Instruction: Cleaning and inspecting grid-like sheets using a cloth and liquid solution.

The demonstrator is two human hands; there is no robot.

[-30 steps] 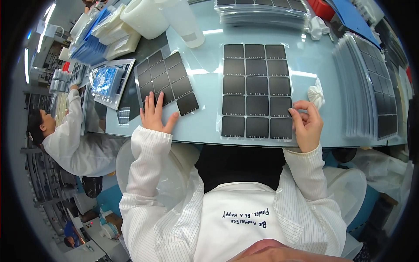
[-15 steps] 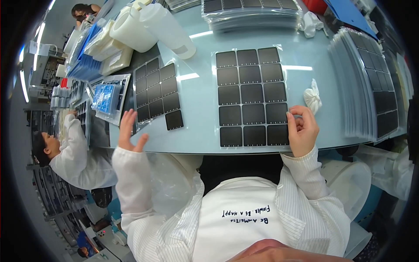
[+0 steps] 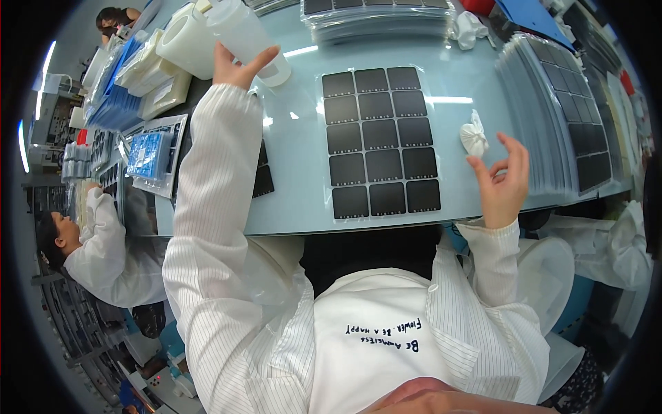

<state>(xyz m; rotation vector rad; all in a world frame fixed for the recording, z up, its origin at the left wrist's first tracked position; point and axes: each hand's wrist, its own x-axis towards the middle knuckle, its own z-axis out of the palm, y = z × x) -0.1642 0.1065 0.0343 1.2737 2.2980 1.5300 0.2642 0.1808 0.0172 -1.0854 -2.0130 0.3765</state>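
Observation:
My left hand [image 3: 240,67] reaches far over the table to a translucent white plastic bottle [image 3: 238,26]. Its thumb and fingers are spread in front of the bottle's lower part; I cannot tell whether they touch it. A clear sheet with rows of dark square pieces [image 3: 379,134] lies flat in front of me. My right hand [image 3: 507,178] hovers to the right of that sheet, fingers apart and loosely bent, holding nothing. Close by it sits a small tied white cloth bundle [image 3: 474,135]. My left sleeve mostly covers a second group of dark squares [image 3: 263,178].
Tall stacks of similar filmed sheets stand at right [image 3: 545,117] and at the far edge [image 3: 379,24]. A white roll [image 3: 186,45], pale packs [image 3: 148,65] and a blue packet [image 3: 148,153] crowd the left. Crumpled white plastic [image 3: 469,29] lies at the back. A co-worker [image 3: 103,241] sits at left.
My left hand has swung away from me to the bottle, its sleeve now across the left squares. My right hand has left the sheet's edge and moved right, its fingers opening.

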